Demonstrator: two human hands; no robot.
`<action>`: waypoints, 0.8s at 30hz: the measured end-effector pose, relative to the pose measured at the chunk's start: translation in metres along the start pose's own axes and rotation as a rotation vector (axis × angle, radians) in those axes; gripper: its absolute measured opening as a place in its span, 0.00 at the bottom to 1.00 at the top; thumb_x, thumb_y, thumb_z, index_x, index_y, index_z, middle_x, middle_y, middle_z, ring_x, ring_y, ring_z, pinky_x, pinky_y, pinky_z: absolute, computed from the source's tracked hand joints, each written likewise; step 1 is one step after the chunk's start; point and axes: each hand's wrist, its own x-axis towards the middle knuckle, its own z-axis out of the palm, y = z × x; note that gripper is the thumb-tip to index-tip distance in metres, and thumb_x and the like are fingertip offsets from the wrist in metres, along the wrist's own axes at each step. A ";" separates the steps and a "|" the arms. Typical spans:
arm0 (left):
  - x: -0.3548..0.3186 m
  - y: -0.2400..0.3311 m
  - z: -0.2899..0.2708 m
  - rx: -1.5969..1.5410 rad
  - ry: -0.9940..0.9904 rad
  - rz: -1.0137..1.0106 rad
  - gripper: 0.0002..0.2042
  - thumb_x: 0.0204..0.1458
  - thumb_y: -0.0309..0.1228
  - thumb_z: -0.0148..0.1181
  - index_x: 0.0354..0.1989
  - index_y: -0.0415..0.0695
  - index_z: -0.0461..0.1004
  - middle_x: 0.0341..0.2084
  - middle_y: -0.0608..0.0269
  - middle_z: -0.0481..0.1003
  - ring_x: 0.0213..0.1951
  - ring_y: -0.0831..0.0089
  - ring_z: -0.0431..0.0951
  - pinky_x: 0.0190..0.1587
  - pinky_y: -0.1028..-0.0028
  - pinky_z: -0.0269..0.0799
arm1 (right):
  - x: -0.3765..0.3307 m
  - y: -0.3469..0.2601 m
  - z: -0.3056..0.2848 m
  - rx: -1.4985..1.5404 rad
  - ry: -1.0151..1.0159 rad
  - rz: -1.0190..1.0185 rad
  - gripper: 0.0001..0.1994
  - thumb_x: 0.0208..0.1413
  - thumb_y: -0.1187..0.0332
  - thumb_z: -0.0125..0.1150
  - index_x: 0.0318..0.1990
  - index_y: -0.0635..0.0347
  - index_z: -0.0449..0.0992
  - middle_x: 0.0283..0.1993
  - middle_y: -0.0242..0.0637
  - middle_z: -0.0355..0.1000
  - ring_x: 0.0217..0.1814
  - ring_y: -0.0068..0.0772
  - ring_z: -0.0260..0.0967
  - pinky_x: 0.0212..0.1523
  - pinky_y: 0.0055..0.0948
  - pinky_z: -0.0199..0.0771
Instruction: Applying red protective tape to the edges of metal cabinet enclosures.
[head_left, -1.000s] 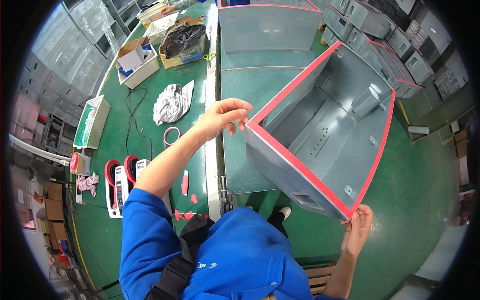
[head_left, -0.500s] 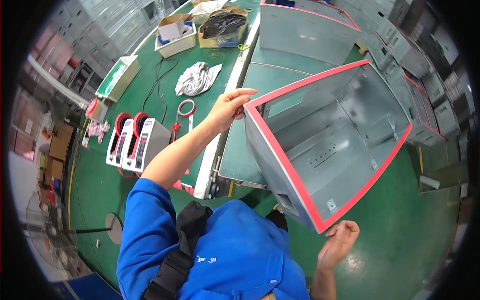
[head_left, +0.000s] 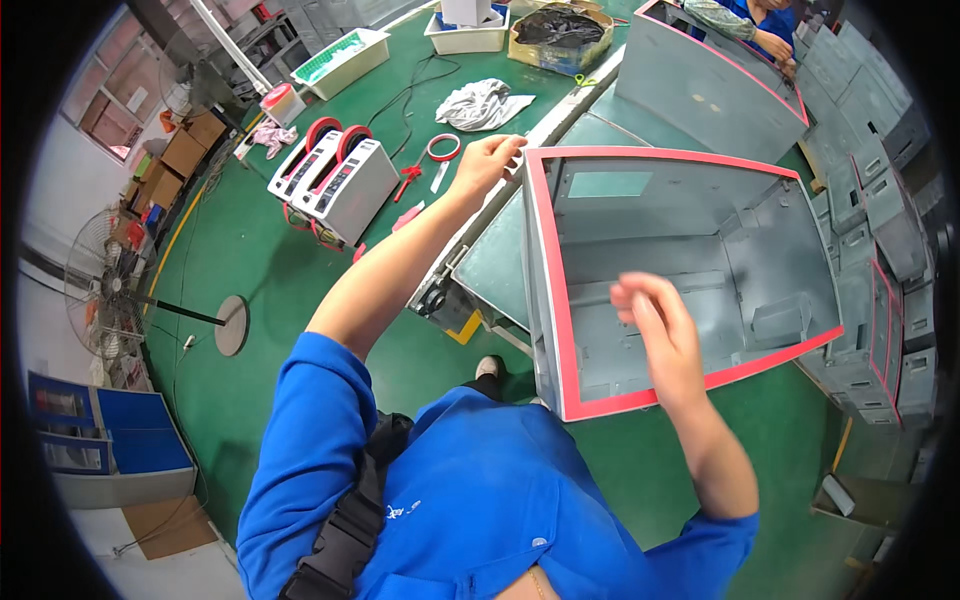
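A grey sheet-metal cabinet point(head_left: 690, 258) lies with its open side facing up toward me, and red tape point(head_left: 557, 290) runs around its rim. At the cabinet's upper left corner, my left hand point(head_left: 488, 165) is closed with its fingertips on the edge. Above the cabinet's opening is my right hand point(head_left: 668, 335), somewhat blurred, with its thumb apart from bent fingers and nothing seen in it. The cabinet's far end rests over the green-topped bench point(head_left: 495, 265).
A second taped cabinet point(head_left: 700, 85) stands behind, with another person's hand point(head_left: 772, 45) at it. Two tape dispensers point(head_left: 340, 185), a tape roll point(head_left: 443, 147) and a white cloth point(head_left: 483, 105) lie on the left table. Grey cabinets point(head_left: 880, 210) are stacked right; a fan point(head_left: 110, 285) stands left.
My right hand has risen from below the cabinet's near corner to above its opening. My left hand stays at the upper left corner. The view has turned, and another person shows at the back.
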 end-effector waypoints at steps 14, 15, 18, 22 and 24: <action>-0.115 0.032 -0.032 0.317 0.006 0.220 0.11 0.55 0.29 0.47 0.44 0.39 0.70 0.35 0.63 0.71 0.38 0.78 0.71 0.38 0.79 0.67 | 0.139 0.039 0.055 0.432 -0.145 0.363 0.24 0.57 0.50 0.39 0.49 0.63 0.63 0.46 0.36 0.64 0.48 0.27 0.60 0.51 0.27 0.60; -0.117 0.034 -0.029 0.359 0.004 0.296 0.11 0.53 0.27 0.49 0.43 0.38 0.70 0.34 0.61 0.71 0.36 0.78 0.72 0.37 0.79 0.68 | 0.140 0.041 0.057 0.474 -0.150 0.358 0.23 0.58 0.51 0.39 0.48 0.62 0.63 0.45 0.36 0.65 0.47 0.26 0.61 0.50 0.26 0.60; -0.122 0.040 -0.019 0.466 -0.022 0.413 0.10 0.51 0.24 0.50 0.42 0.38 0.70 0.35 0.58 0.71 0.34 0.74 0.73 0.35 0.78 0.69 | 0.143 0.043 0.062 0.566 -0.172 0.346 0.23 0.58 0.51 0.39 0.50 0.63 0.62 0.48 0.37 0.62 0.49 0.27 0.59 0.51 0.27 0.58; -0.118 0.042 -0.009 0.592 -0.059 0.528 0.11 0.49 0.21 0.50 0.42 0.39 0.70 0.37 0.55 0.70 0.36 0.67 0.73 0.37 0.75 0.68 | 0.143 0.040 0.064 0.569 -0.182 0.349 0.30 0.57 0.49 0.40 0.56 0.67 0.56 0.59 0.42 0.54 0.59 0.30 0.51 0.58 0.30 0.51; -0.117 0.044 -0.004 0.621 -0.071 0.538 0.12 0.48 0.20 0.49 0.43 0.40 0.69 0.39 0.54 0.70 0.38 0.61 0.72 0.39 0.72 0.68 | 0.143 0.041 0.064 0.562 -0.188 0.353 0.31 0.57 0.48 0.39 0.57 0.68 0.54 0.59 0.44 0.53 0.60 0.31 0.50 0.59 0.31 0.49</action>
